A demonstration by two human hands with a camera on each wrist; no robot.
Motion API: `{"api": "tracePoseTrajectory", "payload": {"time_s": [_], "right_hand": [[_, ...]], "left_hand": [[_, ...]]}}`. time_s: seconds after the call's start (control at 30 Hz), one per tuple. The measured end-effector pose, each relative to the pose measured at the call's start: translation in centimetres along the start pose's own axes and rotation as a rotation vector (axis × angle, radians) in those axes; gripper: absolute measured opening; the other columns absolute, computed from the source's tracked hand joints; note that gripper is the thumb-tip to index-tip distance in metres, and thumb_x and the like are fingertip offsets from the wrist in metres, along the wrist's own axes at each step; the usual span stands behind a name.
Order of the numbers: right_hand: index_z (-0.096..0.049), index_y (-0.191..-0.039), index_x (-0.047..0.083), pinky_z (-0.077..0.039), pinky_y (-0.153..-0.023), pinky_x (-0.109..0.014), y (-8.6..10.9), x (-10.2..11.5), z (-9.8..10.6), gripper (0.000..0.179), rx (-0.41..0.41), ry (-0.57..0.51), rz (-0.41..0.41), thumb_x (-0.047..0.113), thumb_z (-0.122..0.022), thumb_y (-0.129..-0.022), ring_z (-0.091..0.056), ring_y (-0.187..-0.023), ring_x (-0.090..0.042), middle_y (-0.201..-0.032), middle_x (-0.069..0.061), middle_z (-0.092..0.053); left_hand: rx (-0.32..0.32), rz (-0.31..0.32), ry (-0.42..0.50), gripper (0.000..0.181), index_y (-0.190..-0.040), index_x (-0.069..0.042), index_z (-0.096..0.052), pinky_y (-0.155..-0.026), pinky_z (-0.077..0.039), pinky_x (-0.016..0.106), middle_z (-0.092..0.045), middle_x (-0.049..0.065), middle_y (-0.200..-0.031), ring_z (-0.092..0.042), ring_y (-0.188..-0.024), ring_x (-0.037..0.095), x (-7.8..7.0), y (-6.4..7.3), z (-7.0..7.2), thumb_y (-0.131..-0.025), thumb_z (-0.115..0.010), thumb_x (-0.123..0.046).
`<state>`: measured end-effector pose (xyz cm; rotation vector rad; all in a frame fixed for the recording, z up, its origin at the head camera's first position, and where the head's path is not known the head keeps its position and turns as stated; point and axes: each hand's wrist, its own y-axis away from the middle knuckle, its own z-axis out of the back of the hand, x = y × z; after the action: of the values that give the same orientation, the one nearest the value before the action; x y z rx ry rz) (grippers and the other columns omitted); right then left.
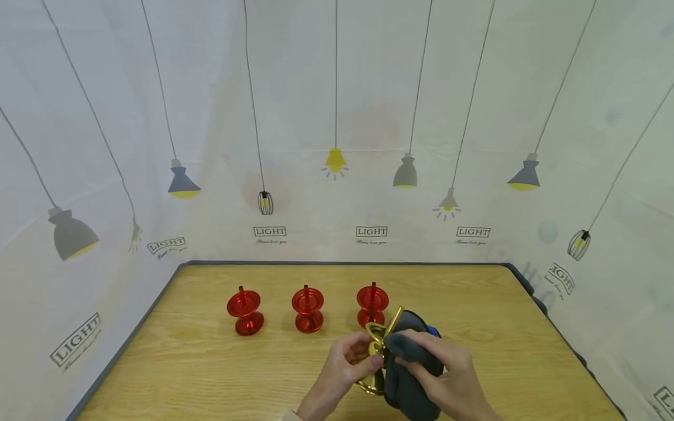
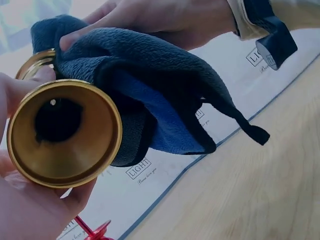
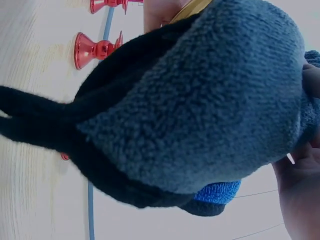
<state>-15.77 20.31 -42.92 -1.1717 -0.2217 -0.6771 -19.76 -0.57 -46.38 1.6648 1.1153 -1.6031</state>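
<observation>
My left hand grips a shiny gold candle holder by its narrow middle, tilted so its hollow base faces the left wrist camera. A thin gold spike stands up from its dish. My right hand pinches a dark grey cloth with a blue underside and presses it against the holder near the dish and spike. In the right wrist view the bunched cloth fills the middle and hides most of the holder.
Three red candle holders of similar shape stand in a row beyond my hands: a left one, a middle one and a right one. The wooden table has a dark edge, and a white lamp-printed sheet hangs around it.
</observation>
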Motion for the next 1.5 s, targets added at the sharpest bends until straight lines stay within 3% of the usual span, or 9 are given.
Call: {"api": "tracePoseTrajectory", "payload": {"time_s": [0.17, 0.33, 0.43, 0.7, 1.03, 1.13, 1.33, 1.4, 1.5], "right_hand": [[-0.070, -0.121, 0.007, -0.054, -0.088, -0.015, -0.1, 0.0, 0.0, 0.052, 0.019, -0.008, -0.015, -0.013, -0.082, -0.074, -0.072, -0.100, -0.005, -0.107, -0.006, -0.076], [-0.070, -0.120, 0.005, -0.054, -0.087, -0.015, -0.1, -0.3, -0.1, 0.053, 0.008, -0.004, -0.014, -0.014, -0.082, -0.072, -0.072, -0.099, -0.003, -0.104, -0.005, -0.077], [-0.071, -0.119, 0.005, -0.055, -0.085, -0.015, 0.0, -0.5, -0.2, 0.053, 0.004, -0.014, -0.032, -0.015, -0.082, -0.072, -0.072, -0.098, -0.002, -0.102, -0.003, -0.077], [-0.071, -0.118, 0.005, -0.055, -0.084, -0.016, -0.2, -0.6, -0.3, 0.051, 0.021, -0.041, -0.058, -0.015, -0.081, -0.073, -0.072, -0.097, -0.002, -0.105, 0.000, -0.077], [-0.072, -0.118, 0.006, -0.055, -0.085, -0.016, -0.6, -0.5, -1.2, 0.049, 0.032, -0.047, -0.040, -0.013, -0.082, -0.074, -0.072, -0.098, -0.004, -0.106, -0.003, -0.077], [-0.072, -0.118, 0.006, -0.055, -0.085, -0.015, -0.6, -0.5, -1.4, 0.050, 0.016, -0.029, -0.029, -0.012, -0.083, -0.072, -0.072, -0.099, -0.003, -0.106, -0.005, -0.077], [-0.073, -0.114, 0.007, -0.054, -0.086, -0.013, -0.6, -0.5, -1.9, 0.049, -0.032, 0.054, -0.030, -0.011, -0.085, -0.070, -0.072, -0.097, -0.004, -0.102, -0.008, -0.078], [-0.073, -0.113, 0.008, -0.053, -0.085, -0.013, -0.5, -0.6, -2.0, 0.048, -0.050, 0.074, -0.030, -0.010, -0.085, -0.070, -0.073, -0.096, -0.005, -0.100, -0.009, -0.078], [-0.073, -0.111, 0.008, -0.054, -0.083, -0.012, -0.5, -0.7, -2.4, 0.047, -0.071, 0.093, -0.027, -0.010, -0.086, -0.070, -0.073, -0.094, -0.005, -0.097, -0.010, -0.078]], "left_hand": [[0.084, -0.025, 0.174, 0.046, -0.123, 0.014, -0.058, -0.076, -0.052, 0.020, -0.070, -0.010, -0.093, -0.063, -0.084, 0.001, 0.5, 0.0, 0.4, -0.099, -0.067, -0.024], [0.142, -0.038, 0.320, 0.020, -0.116, -0.007, -0.067, -0.076, -0.053, 0.019, -0.069, -0.010, -0.091, -0.064, -0.083, 0.001, 0.7, -0.1, 0.5, -0.101, -0.061, -0.017], [0.171, -0.017, 0.368, 0.016, -0.112, -0.014, -0.069, -0.077, -0.056, 0.021, -0.071, -0.008, -0.094, -0.067, -0.084, 0.003, 0.7, -0.1, 0.4, -0.101, -0.057, -0.017], [0.229, 0.021, 0.408, 0.020, -0.112, -0.013, -0.067, -0.076, -0.057, 0.021, -0.071, -0.007, -0.095, -0.068, -0.082, 0.004, 0.6, -0.1, 0.7, -0.103, -0.049, -0.018], [0.324, 0.120, 0.542, 0.023, -0.113, -0.017, -0.068, -0.079, -0.055, 0.021, -0.070, -0.008, -0.098, -0.066, -0.081, 0.003, 1.1, 0.2, 2.0, -0.102, -0.055, -0.033], [0.345, 0.119, 0.544, 0.022, -0.110, -0.019, -0.070, -0.080, -0.055, 0.022, -0.071, -0.010, -0.096, -0.066, -0.082, 0.003, 1.3, 0.2, 2.2, -0.101, -0.056, -0.035], [0.331, 0.074, 0.448, 0.024, -0.106, -0.023, -0.071, -0.082, -0.053, 0.021, -0.071, -0.015, -0.094, -0.066, -0.086, -0.001, 1.1, 0.2, 2.3, -0.106, -0.047, -0.028], [0.305, 0.067, 0.424, 0.026, -0.105, -0.023, -0.071, -0.082, -0.053, 0.020, -0.071, -0.015, -0.094, -0.065, -0.086, -0.002, 0.9, 0.2, 2.2, -0.107, -0.045, -0.024], [0.212, 0.092, 0.351, 0.026, -0.119, -0.008, -0.066, -0.085, -0.053, 0.022, -0.069, -0.009, -0.101, -0.065, -0.093, 0.003, 0.3, 0.3, 1.9, -0.106, -0.049, -0.023]]}}
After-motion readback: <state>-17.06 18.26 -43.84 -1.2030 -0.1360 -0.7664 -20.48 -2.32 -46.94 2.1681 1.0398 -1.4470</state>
